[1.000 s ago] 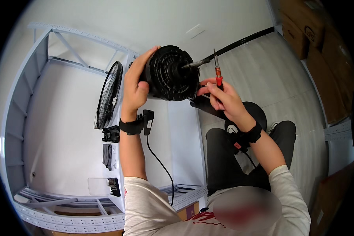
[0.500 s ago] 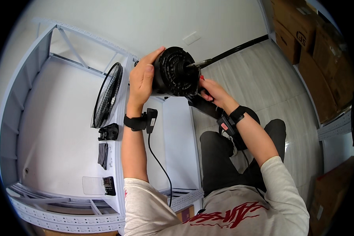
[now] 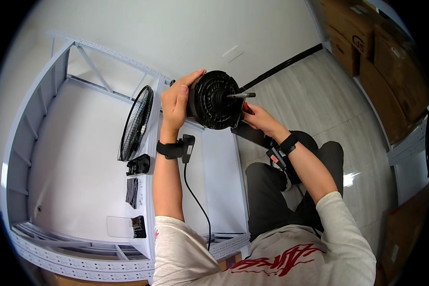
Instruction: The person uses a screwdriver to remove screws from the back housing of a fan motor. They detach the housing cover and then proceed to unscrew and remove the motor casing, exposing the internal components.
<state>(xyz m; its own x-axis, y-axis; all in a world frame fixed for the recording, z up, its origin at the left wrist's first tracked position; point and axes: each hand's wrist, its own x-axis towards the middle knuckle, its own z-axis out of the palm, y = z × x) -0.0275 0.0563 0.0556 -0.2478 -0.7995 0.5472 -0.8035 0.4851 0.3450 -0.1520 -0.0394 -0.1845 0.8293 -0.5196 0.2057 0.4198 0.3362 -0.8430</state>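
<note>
The left hand (image 3: 174, 107) was clamped on the motor (image 3: 214, 106), its thumb and fingers spread over the housing's left side; the motor was up in front of the person, between the two hands, with its ribbed round face turned toward the camera and its metal shaft (image 3: 242, 95) sticking out to the right; whether anything beneath bore it, I cannot tell. The right hand (image 3: 263, 120) was closed around a red tool (image 3: 246, 109), just beside the motor's lower right edge; the tool's tip was hidden, so I cannot tell whether it touched the housing. A dark bar (image 3: 250, 135) slanted away below the motor.

To the left, along the right edge of the white rack (image 3: 81, 152), lay a row of things: a fan grille (image 3: 136, 124), tilted; a black part (image 3: 139, 164) near its lower end; a grey cloth (image 3: 132, 193); and a bit case (image 3: 138, 227) with its clear lid (image 3: 117, 227) out to the left; brown boxes (image 3: 386, 100) stood well apart, on the right.
</note>
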